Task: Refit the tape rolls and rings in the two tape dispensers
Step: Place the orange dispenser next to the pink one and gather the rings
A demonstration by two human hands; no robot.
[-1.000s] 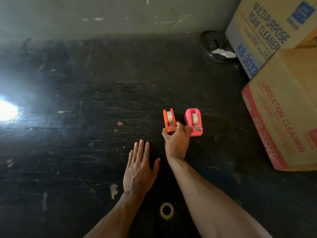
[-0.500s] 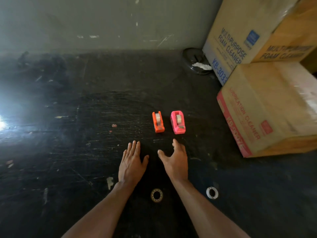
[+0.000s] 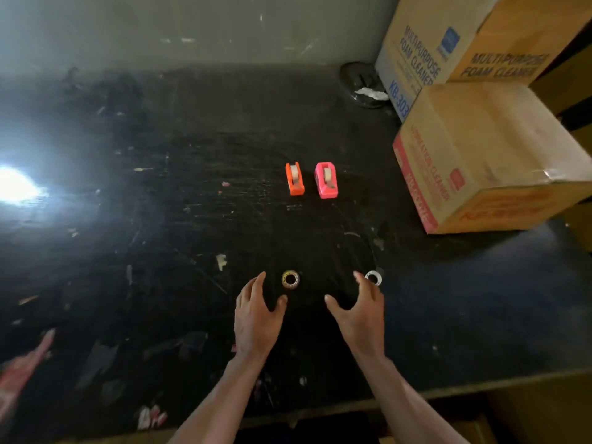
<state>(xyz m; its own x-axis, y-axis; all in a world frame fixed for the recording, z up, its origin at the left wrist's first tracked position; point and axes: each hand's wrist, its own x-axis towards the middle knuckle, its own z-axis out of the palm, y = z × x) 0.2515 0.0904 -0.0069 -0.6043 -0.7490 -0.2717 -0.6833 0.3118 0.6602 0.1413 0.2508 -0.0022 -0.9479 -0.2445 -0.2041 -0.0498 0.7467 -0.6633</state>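
Two small tape dispensers stand side by side on the black table: an orange dispenser (image 3: pixel 295 179) on the left and a pink dispenser (image 3: pixel 326 180) on the right, each with a pale roll in it. Nearer to me a yellowish tape roll (image 3: pixel 290 279) lies flat, and a white ring (image 3: pixel 373 277) lies to its right. My left hand (image 3: pixel 256 315) hovers open just left of and below the yellowish roll. My right hand (image 3: pixel 360 310) is open too, its fingertips next to the white ring. Neither hand holds anything.
Cardboard boxes (image 3: pixel 487 155) are stacked at the right, close to the pink dispenser. A dark round dish (image 3: pixel 363 84) with white scrap sits by the back wall. Bright glare (image 3: pixel 16 184) covers the table's left. The table's front edge (image 3: pixel 320 408) runs below my forearms.
My right hand let go of the orange dispenser and both hands drew back toward me, away from the dispensers, to beside the loose roll and ring. The view pulled back.
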